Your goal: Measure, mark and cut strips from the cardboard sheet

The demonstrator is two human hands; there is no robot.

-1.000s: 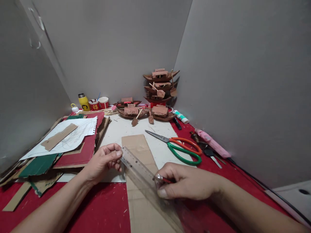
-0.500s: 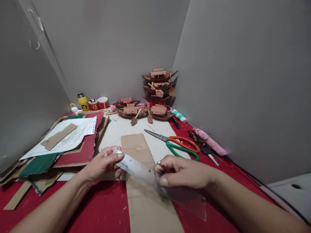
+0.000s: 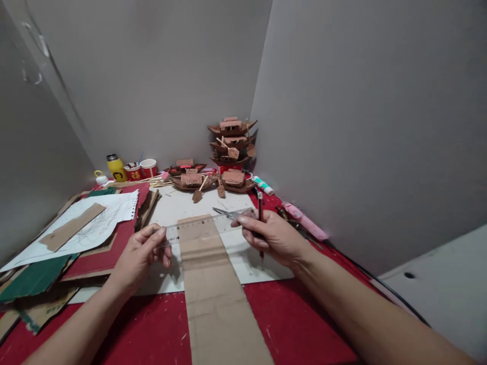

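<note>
My left hand (image 3: pixel 140 256) pinches one end of a clear plastic ruler (image 3: pixel 198 224) between thumb and fingers. At the other end, my right hand (image 3: pixel 276 235) grips the ruler and also holds a dark red-and-black pencil (image 3: pixel 261 203) upright, tip downward. The ruler spans crosswise over the far end of a long brown cardboard strip (image 3: pixel 216 304); whether it touches the strip I cannot tell. Behind my right fingers lie scissors (image 3: pixel 223 211), blades showing and handles mostly hidden.
A white board (image 3: pixel 243 253) lies on the red tablecloth (image 3: pixel 152 334). Cardboard and paper (image 3: pixel 110 223) are piled at left. Model boats (image 3: pixel 232 139) stand at the back, near cups (image 3: pixel 148 167) and a yellow bottle (image 3: pixel 116 167). A pink corded tool (image 3: pixel 304 220) lies along the right wall.
The ruler has swung from a slant to nearly level across the strip's far end. My right hand has moved away from me, and the pencil now stands upright. The view has shifted right.
</note>
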